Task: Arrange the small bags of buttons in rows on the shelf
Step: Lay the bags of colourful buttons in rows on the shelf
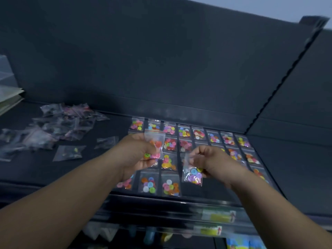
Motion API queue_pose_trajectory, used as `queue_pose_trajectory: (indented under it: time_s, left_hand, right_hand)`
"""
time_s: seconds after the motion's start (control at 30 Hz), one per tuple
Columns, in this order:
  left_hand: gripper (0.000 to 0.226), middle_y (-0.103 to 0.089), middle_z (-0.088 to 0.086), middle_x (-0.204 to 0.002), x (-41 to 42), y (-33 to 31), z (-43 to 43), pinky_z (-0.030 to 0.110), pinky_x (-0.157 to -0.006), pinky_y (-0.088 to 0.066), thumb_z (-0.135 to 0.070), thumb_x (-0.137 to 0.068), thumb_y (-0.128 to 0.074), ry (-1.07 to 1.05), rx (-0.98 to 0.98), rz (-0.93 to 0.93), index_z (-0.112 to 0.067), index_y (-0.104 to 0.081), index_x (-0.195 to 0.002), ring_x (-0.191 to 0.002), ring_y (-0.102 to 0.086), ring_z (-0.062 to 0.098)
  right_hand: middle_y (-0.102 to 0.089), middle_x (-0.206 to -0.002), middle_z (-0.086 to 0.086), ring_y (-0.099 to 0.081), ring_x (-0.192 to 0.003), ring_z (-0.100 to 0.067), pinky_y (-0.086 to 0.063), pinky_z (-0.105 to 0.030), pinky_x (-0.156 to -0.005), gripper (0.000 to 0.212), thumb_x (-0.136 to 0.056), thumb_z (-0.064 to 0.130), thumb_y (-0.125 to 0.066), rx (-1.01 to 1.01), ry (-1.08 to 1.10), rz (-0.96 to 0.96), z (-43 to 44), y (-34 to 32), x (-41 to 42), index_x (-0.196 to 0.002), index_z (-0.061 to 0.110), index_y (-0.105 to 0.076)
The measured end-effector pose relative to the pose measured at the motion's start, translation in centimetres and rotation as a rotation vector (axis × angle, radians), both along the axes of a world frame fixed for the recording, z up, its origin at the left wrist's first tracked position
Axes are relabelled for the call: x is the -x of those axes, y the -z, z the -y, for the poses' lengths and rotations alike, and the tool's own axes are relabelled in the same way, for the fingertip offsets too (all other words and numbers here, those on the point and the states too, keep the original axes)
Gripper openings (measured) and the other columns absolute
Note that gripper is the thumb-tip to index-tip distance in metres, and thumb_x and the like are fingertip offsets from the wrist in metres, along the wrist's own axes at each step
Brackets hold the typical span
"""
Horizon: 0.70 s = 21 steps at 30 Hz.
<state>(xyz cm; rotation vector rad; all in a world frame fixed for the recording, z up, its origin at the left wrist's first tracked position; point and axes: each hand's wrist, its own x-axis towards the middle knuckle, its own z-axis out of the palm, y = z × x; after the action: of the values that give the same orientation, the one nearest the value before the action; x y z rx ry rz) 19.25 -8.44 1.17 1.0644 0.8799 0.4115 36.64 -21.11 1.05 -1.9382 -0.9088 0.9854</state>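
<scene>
Currently | pinched in left hand (136,153): orange-button bag (156,144) | gripped in right hand (210,160): blue-button bag (193,175), just above rows (185,132) | laid on shelf (45,169): several rows, front one unfinished | left unsorted: loose pile (59,123) at far left

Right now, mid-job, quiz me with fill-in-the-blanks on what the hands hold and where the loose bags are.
The right hand pinches a bag showing a ____ button above purple ones.
The left hand grips a second bag, so ____ hands are occupied.
The loose pile lies to the ____ of the arranged rows.
Missing: blue; both; left.
</scene>
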Motion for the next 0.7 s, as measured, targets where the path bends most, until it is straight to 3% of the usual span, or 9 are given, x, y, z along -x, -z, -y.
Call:
queue_pose_trajectory:
  time_s: [0.1, 0.17, 0.27, 0.37, 0.5, 0.7]
  left_hand:
    - [0.024, -0.064, 0.007, -0.090, -0.9, 0.0, 1.5, 0.024, -0.052, -0.051, 0.007, -0.079, -0.064, -0.002, -0.030, -0.031, -0.012, -0.059, -0.093, -0.073, -0.062, 0.017]
    - [0.023, -0.064, 0.007, -0.090, -1.3, -0.1, 2.2, 0.023, -0.053, -0.052, 0.007, -0.080, -0.064, 0.003, -0.043, -0.051, -0.010, -0.061, -0.096, -0.075, -0.063, 0.017]
    - [0.025, -0.066, 0.007, -0.093, -1.5, 0.0, 2.8, 0.022, -0.052, -0.051, 0.005, -0.081, -0.063, 0.027, -0.061, -0.087, -0.008, -0.062, -0.102, -0.078, -0.062, 0.017]
    - [0.024, -0.066, 0.007, -0.093, -1.7, 0.3, 3.2, 0.021, -0.051, -0.051, 0.004, -0.082, -0.063, 0.032, -0.061, -0.111, -0.009, -0.062, -0.102, -0.075, -0.062, 0.016]
    - [0.026, -0.067, 0.009, -0.096, -1.9, 0.6, 3.4, 0.022, -0.052, -0.051, 0.004, -0.081, -0.064, 0.031, -0.049, -0.117, -0.010, -0.062, -0.103, -0.075, -0.063, 0.017]
    - [0.033, -0.068, 0.010, -0.103, -2.4, 0.8, 3.9, 0.023, -0.055, -0.052, 0.003, -0.080, -0.066, 0.055, -0.045, -0.126, -0.010, -0.062, -0.110, -0.079, -0.065, 0.018]
  right_hand:
    - [-0.065, -0.063, 0.010, -0.052, -0.045, 0.006, -0.041, -0.018, -0.050, 0.006, -0.090, 0.010, -0.061, 0.041, -0.030, 0.055, 1.3, 1.3, -0.8, -0.086, 0.013, -0.059]
    - [-0.066, -0.074, 0.006, -0.055, -0.055, 0.002, -0.042, -0.016, -0.052, 0.006, -0.090, 0.009, -0.061, 0.071, -0.070, 0.104, 1.8, 2.3, -1.2, -0.086, 0.014, -0.060]
    - [-0.064, -0.086, 0.006, -0.061, -0.078, -0.009, -0.051, -0.020, -0.066, 0.013, -0.088, 0.008, -0.060, 0.059, -0.089, 0.292, 2.3, 3.6, -1.6, -0.088, 0.020, -0.060]
    - [-0.058, -0.086, 0.014, -0.058, -0.080, -0.009, -0.047, -0.018, -0.065, 0.020, -0.089, 0.007, -0.058, 0.008, -0.018, 0.428, 2.9, 4.2, -1.6, -0.092, 0.026, -0.054]
    - [-0.062, -0.085, 0.003, -0.061, -0.082, -0.015, -0.053, -0.033, -0.074, 0.027, -0.087, 0.000, -0.057, -0.045, 0.001, 0.377, 3.2, 4.7, -1.1, -0.090, 0.027, -0.053]
    - [-0.068, -0.081, 0.004, -0.066, -0.084, -0.017, -0.055, -0.039, -0.082, 0.033, -0.087, 0.000, -0.058, -0.040, -0.073, 0.328, 2.7, 4.8, -0.9, -0.085, 0.031, -0.051]
